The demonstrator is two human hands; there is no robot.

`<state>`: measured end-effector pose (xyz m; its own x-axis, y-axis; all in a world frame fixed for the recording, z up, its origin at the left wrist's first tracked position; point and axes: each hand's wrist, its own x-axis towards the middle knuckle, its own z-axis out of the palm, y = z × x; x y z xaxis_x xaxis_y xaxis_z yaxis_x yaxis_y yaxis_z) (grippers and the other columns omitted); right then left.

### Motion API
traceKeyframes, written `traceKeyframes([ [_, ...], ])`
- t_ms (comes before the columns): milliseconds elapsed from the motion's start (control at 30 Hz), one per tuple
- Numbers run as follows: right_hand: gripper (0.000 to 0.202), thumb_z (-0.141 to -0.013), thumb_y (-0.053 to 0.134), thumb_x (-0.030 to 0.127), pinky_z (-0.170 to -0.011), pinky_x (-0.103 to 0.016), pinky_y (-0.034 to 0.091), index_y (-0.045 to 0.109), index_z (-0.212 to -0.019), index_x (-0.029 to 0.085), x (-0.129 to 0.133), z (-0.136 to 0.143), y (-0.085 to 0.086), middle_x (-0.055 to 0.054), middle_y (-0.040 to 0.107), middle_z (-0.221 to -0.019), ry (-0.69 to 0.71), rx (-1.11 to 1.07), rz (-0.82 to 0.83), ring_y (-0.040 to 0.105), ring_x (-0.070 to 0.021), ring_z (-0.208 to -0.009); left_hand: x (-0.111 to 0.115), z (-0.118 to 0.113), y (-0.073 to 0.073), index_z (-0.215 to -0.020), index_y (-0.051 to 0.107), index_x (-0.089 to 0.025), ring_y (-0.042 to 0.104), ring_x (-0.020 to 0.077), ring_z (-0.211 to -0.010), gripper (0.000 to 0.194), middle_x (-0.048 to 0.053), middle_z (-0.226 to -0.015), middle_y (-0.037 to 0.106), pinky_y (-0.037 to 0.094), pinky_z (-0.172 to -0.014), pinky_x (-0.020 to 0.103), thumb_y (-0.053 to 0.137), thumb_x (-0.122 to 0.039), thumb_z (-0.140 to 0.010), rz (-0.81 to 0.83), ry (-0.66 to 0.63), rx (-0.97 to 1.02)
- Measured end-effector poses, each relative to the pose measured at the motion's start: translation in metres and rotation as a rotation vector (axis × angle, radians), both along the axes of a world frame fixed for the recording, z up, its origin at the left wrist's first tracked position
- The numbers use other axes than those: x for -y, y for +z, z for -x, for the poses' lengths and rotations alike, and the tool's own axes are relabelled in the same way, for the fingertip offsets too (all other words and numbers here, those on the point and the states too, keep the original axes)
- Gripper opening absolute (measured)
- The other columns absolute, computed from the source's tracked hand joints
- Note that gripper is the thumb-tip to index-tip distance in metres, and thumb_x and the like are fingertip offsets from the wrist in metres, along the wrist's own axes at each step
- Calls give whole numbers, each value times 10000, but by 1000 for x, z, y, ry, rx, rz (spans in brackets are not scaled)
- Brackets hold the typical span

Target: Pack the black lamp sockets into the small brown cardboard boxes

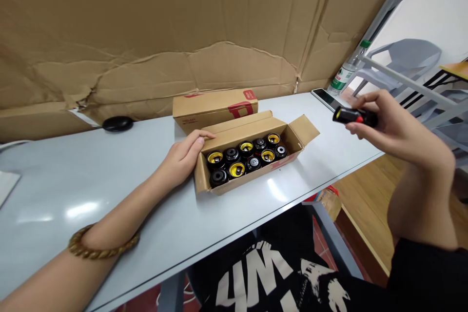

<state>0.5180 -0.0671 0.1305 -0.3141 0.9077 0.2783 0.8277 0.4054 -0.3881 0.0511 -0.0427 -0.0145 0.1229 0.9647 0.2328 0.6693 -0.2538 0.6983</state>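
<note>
My right hand point(387, 122) is raised off the table at the right, its thumb and fingers pinching a small black flashlight point(349, 115). The flashlight has a red button and lies sideways, its yellow-lined end pointing left. On the table stands an open cardboard box point(252, 178), packed with upright black flashlights point(253, 164). Some show yellow-lined ends upward, others black ends. A gap shows at the box's right end. My left hand point(186, 152) holds the box at its back left corner, the index finger stretched over the edge.
Behind the open box is a closed cardboard box point(210, 109) with red print. A black oval object point(117, 124) lies at the back left. A phone point(326, 99) and a water bottle point(345, 72) are at the back right. A large cardboard sheet point(175, 19) lines the table's rear.
</note>
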Motion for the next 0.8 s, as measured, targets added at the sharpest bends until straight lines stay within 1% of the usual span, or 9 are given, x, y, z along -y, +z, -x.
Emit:
traceKeyframes([
  [33, 469, -1075, 620, 484, -757, -402, 570, 519, -1451, 223, -3, 10, 0, -157, 749, -1248, 58, -52, -5, 721, -239, -877, 0, 0, 0, -1252, 688, -236, 659, 317, -1163, 507, 70, -1231, 764, 508, -983, 392, 330, -570, -1126, 1, 2, -6],
  [100, 527, -1087, 592, 498, -893, -440, 590, 500, -1527, 224, -14, 33, -6, -170, 713, -1376, 174, -61, -14, 736, -288, -1057, 1, -1, 1, -1255, 690, -241, 662, 315, -1162, 502, 67, -1242, 764, 513, -972, 386, 327, -564, -1126, 4, 9, -23],
  [200, 518, -1100, 545, 528, -1085, -482, 549, 560, -1523, 231, -36, 68, -20, -151, 706, -1436, 280, -39, -36, 694, -333, -1267, 2, -2, 4, -1257, 690, -244, 663, 317, -1172, 499, 69, -1248, 766, 518, -973, 387, 325, -557, -1124, 10, 15, -26],
  [267, 527, -1105, 514, 537, -1129, -494, 530, 562, -1536, 237, -53, 88, -26, -146, 697, -1462, 343, -59, -36, 674, -335, -1304, 3, -3, 6, -1259, 688, -244, 663, 321, -1179, 508, 71, -1249, 769, 523, -977, 392, 321, -568, -1122, 19, 15, -24],
  [400, 529, -1084, 527, 500, -1100, -506, 543, 554, -1521, 203, -83, 115, -34, -169, 695, -1444, 414, -104, -60, 676, -332, -1246, 4, -2, 9, -1270, 686, -239, 670, 318, -1162, 526, 72, -1239, 775, 532, -959, 385, 313, -579, -1123, 35, 6, -37],
  [500, 521, -1041, 592, 483, -1052, -477, 573, 556, -1481, 205, -96, 127, -48, -159, 696, -1410, 403, -199, -48, 687, -311, -1196, 4, -2, 10, -1275, 685, -240, 678, 313, -1145, 517, 68, -1220, 780, 530, -942, 374, 320, -574, -1126, 45, -5, -27],
  [633, 535, -979, 704, 475, -1018, -438, 597, 537, -1422, 226, -105, 130, -76, -147, 696, -1375, 374, -368, -8, 704, -289, -1174, 5, -2, 9, -1263, 688, -237, 676, 314, -1136, 518, 65, -1207, 780, 529, -925, 374, 326, -581, -1126, 38, 5, -16],
  [700, 540, -965, 719, 474, -1021, -447, 599, 541, -1410, 225, -108, 127, -86, -149, 701, -1367, 366, -373, 18, 706, -301, -1192, 5, -3, 7, -1265, 693, -241, 672, 316, -1137, 515, 63, -1205, 778, 528, -929, 381, 328, -576, -1122, 36, 18, -19],
  [800, 534, -973, 696, 483, -1026, -447, 597, 575, -1425, 224, -109, 123, -90, -151, 705, -1364, 378, -314, 28, 704, -320, -1219, 4, -2, 5, -1252, 701, -251, 668, 318, -1137, 496, 64, -1191, 770, 529, -947, 394, 337, -558, -1113, 35, 30, -17],
])
